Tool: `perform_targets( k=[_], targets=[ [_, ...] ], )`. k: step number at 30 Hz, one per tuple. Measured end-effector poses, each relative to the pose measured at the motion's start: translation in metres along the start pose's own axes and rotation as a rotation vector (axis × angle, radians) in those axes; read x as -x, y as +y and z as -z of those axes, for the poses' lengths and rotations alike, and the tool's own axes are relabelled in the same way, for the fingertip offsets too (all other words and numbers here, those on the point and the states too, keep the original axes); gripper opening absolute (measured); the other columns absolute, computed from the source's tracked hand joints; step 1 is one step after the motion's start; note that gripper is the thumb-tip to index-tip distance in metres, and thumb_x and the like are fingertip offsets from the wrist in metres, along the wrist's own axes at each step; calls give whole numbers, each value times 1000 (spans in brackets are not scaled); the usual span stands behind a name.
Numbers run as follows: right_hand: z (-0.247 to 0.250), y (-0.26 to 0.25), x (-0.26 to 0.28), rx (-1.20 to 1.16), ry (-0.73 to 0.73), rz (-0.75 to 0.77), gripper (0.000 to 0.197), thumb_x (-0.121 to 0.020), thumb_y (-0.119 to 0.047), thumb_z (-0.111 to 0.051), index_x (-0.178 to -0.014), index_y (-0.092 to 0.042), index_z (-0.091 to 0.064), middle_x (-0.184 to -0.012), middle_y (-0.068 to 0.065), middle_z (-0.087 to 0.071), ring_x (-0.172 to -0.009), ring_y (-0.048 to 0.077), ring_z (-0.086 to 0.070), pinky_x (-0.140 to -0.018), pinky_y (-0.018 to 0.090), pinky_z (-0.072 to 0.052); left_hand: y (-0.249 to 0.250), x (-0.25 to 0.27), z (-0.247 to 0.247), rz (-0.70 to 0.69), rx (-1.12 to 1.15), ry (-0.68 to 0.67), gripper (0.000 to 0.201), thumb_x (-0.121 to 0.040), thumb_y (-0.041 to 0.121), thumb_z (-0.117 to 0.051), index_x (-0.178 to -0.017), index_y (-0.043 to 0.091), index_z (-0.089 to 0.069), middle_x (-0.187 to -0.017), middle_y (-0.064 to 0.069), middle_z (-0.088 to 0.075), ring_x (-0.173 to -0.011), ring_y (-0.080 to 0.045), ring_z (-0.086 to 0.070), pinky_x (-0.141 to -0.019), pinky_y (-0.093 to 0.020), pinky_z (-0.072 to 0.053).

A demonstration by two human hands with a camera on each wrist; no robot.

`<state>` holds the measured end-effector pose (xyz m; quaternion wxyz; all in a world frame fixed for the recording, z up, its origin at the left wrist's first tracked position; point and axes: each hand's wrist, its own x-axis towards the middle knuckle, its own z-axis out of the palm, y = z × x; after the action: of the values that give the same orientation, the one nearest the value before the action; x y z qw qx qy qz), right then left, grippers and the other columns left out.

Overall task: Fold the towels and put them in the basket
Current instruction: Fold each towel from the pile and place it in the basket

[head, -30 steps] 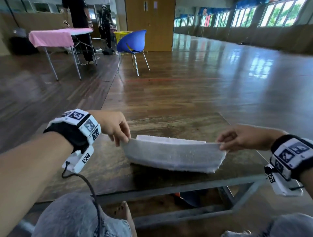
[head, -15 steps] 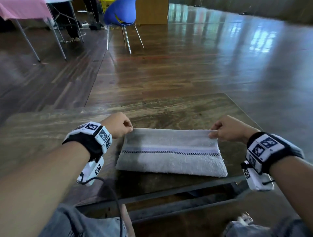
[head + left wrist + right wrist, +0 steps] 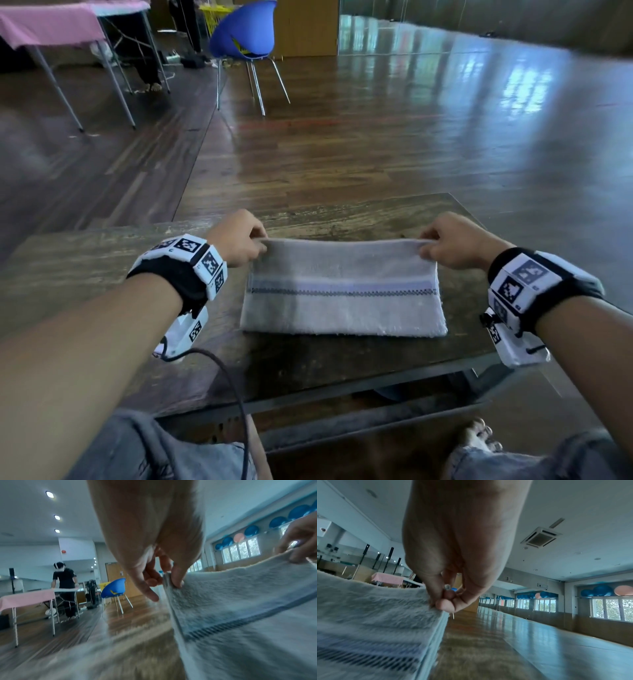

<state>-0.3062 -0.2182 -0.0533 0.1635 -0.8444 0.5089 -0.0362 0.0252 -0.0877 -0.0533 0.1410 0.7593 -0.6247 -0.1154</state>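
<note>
A grey towel [image 3: 342, 291] with a dark patterned stripe lies folded on a low dark wooden table [image 3: 102, 267]. My left hand [image 3: 255, 245] pinches its far left corner, and my right hand [image 3: 428, 248] pinches its far right corner. The left wrist view shows thumb and fingers of my left hand [image 3: 169, 580] nipping the towel's [image 3: 240, 601] edge. In the right wrist view my right hand [image 3: 441, 603] holds the stacked layers of the towel [image 3: 376, 615] at the corner. No basket is in view.
The table's near edge runs just above my knees [image 3: 154, 452]. Beyond the table is open wooden floor, with a blue chair [image 3: 246, 37] and a pink-covered table [image 3: 51, 24] at the back left, where a person [image 3: 64, 577] stands.
The towel's lifted edge has come forward and down, so it now lies flat in a narrower fold. Both hands moved away from me with it and still pinch the far corners.
</note>
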Motion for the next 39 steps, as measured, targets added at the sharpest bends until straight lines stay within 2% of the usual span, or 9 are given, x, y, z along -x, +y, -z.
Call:
perform_targets(
  k=[5, 8, 14, 16, 19, 31, 34, 36, 39],
  targets=[
    [45, -14, 22, -157, 477, 80, 17, -86, -8, -67, -95, -15, -79, -87, 0, -70, -83, 19, -61, -84, 25, -40, 22, 13, 48, -105, 16, 359, 14, -87, 6, -66, -93, 15, -75, -95, -6, -62, -81, -18, -55, -71, -30, -44],
    [48, -11, 41, -226, 609, 118, 15, -81, -11, -72, -91, -20, -78, -84, 0, -72, -76, 19, -64, -77, 25, -41, 25, 25, 52, -119, 66, 415, 10, -83, 13, -72, -91, 19, -75, -97, -6, -56, -84, -19, -55, -75, -32, -45],
    [-12, 26, 62, -192, 19, -49, 18, -81, -4, -75, -91, -19, -73, -90, 4, -74, -85, 23, -68, -68, 26, -48, 4, 46, -5, 50, 115, -92, 38, -72, 24, -87, -101, 21, -64, -88, 2, -62, -81, -18, -60, -62, -27, -42],
    [-33, 36, 62, -197, 47, -153, 4, -86, -13, -71, -83, -14, -74, -85, 4, -75, -84, 23, -68, -71, 29, -50, -5, 45, -30, 196, 125, -103, 31, -76, 32, -84, -94, 18, -64, -82, 2, -61, -77, -19, -58, -65, -30, -41],
    [-57, 41, 59, -225, 105, -297, 35, -92, -32, -70, -70, -6, -73, -69, 7, -69, -68, 17, -61, -56, 25, -41, -12, 43, -57, 376, 170, -92, 50, -85, 43, -73, -54, 15, -46, -53, -4, -43, -49, -21, -39, -52, -30, -29],
    [-45, 26, 51, -285, 109, -399, 35, -82, -25, -69, -55, -15, -50, -57, 5, -50, -56, 23, -48, -57, 30, -42, -14, 40, -54, 315, 143, 38, 53, -79, 26, -76, -44, 16, -38, -45, -5, -38, -42, -20, -35, -43, -27, -27],
    [-46, 17, 58, -121, 51, -410, 29, -76, -27, -68, -55, -16, -52, -66, 1, -59, -61, 22, -56, -64, 32, -46, -12, 48, -59, 323, 77, 74, 31, -76, 26, -75, -63, 16, -48, -62, -3, -54, -54, -22, -48, -51, -33, -39],
    [-53, 5, 62, -11, 176, -312, 13, -78, -32, -67, -80, -20, -62, -91, -3, -63, -80, 20, -60, -71, 35, -50, -6, 53, -64, 228, -20, 125, 27, -79, 33, -73, -90, 19, -54, -94, -1, -57, -82, -21, -55, -67, -36, -48],
    [-71, -20, 62, -88, 141, 12, 33, -93, -38, -60, -124, -28, -59, -131, -2, -56, -119, 20, -52, -99, 45, -47, 12, 53, -72, -4, -31, 40, 29, -89, 36, -64, -114, 22, -57, -121, 0, -52, -111, -23, -51, -94, -43, -46]
  ],
)
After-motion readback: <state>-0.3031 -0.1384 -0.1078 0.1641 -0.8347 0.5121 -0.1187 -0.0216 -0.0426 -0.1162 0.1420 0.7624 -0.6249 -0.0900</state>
